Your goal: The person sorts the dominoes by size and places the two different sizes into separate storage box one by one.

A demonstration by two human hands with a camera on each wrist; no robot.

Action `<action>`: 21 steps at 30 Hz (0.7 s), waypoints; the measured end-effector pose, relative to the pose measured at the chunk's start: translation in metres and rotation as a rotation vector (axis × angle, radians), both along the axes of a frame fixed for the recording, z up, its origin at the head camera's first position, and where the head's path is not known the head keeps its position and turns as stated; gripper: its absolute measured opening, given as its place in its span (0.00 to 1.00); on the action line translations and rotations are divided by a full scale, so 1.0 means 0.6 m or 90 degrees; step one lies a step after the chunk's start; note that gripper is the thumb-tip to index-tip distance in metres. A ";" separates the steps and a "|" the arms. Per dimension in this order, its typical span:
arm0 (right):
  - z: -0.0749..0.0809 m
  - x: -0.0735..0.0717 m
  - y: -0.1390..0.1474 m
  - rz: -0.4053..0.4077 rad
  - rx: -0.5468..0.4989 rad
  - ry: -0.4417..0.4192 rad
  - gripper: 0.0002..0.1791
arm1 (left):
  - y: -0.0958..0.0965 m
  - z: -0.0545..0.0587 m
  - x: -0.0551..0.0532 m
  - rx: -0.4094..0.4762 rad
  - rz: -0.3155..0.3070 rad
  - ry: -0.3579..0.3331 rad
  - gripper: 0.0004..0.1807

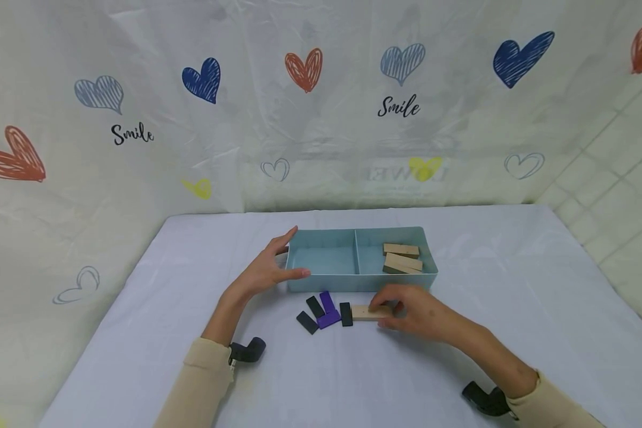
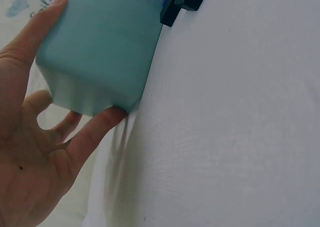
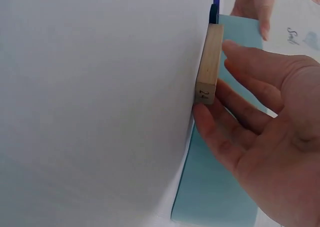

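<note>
My left hand (image 1: 262, 270) grips the left end of a pale blue-green two-compartment box (image 1: 321, 283), its thumb on the front rim and fingers around the end wall. In front of the box, my right hand (image 1: 419, 312) has its thumb and fingers about a light wooden block (image 1: 361, 312), which lies flat on the table. The block's end, marked 24, faces the right wrist view, with fingertips right at it. Against its left end stands a dark block (image 1: 346, 314). Further left are two more dark blocks (image 1: 307, 322) and purple pieces (image 1: 329, 320) set at an angle.
Several wooden blocks (image 1: 401, 249) lie in the box's right compartment; a divider (image 1: 356, 252) separates it from the bare left one. A white cloth covers the table (image 1: 321, 380). Behind hangs a pale curtain (image 1: 321, 131) printed with hearts.
</note>
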State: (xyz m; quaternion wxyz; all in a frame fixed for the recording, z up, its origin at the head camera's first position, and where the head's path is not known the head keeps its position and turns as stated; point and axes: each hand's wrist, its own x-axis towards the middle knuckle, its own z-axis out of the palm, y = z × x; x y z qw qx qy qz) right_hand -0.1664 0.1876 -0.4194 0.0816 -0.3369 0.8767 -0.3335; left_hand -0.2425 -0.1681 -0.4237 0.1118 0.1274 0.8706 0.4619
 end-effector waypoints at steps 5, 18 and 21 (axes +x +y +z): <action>-0.001 -0.003 -0.004 0.009 0.010 0.005 0.14 | 0.000 0.001 0.000 0.001 0.002 0.001 0.60; -0.001 -0.003 -0.005 -0.011 0.019 0.005 0.16 | 0.001 0.003 0.001 0.001 0.001 -0.002 0.60; 0.000 -0.002 -0.004 -0.011 0.014 0.000 0.16 | 0.002 0.004 0.002 0.000 0.000 0.000 0.61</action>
